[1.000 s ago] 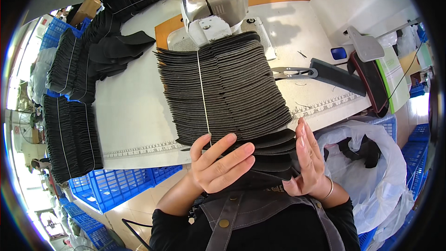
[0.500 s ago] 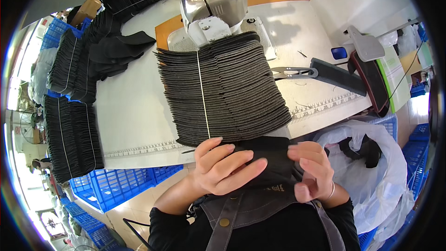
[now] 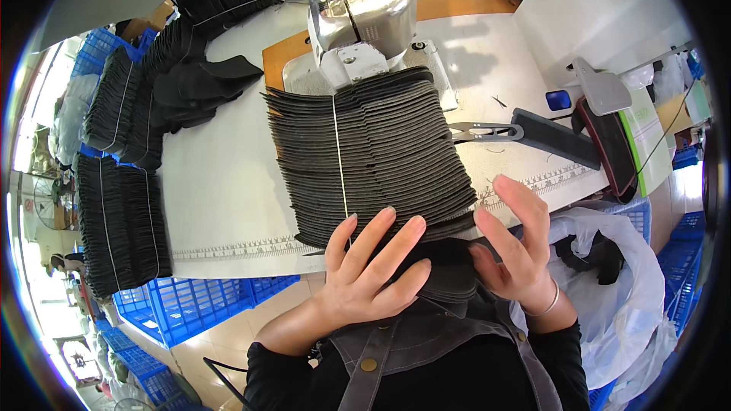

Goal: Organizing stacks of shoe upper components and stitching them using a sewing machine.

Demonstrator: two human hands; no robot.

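Note:
A thick bundle of black fabric pieces [image 3: 381, 160], tied with a white string [image 3: 339, 152], lies on the white table in front of a sewing machine [image 3: 365, 23]. My left hand [image 3: 373, 270] is over the bundle's near end, fingers spread and their tips at its edge. By the near right corner is my right hand [image 3: 514, 247], its fingers and thumb apart. Between my hands, against my apron [image 3: 426, 342], sit dark rounded pieces [image 3: 449, 278], partly hidden by my left fingers. Whether either hand presses on them I cannot tell.
Right of the bundle lie thread snips [image 3: 487, 132] and a dark grey bar [image 3: 556, 139]. More tied black bundles [image 3: 126, 221] line the left side. Below the table edge are a blue crate [image 3: 198, 308] and, at right, a clear plastic bag [image 3: 601, 297] with black pieces.
Both hands have spread their fingers; the right one has risen towards the bundle's near right corner. Dark rounded pieces now show between them. The whole view has shifted slightly.

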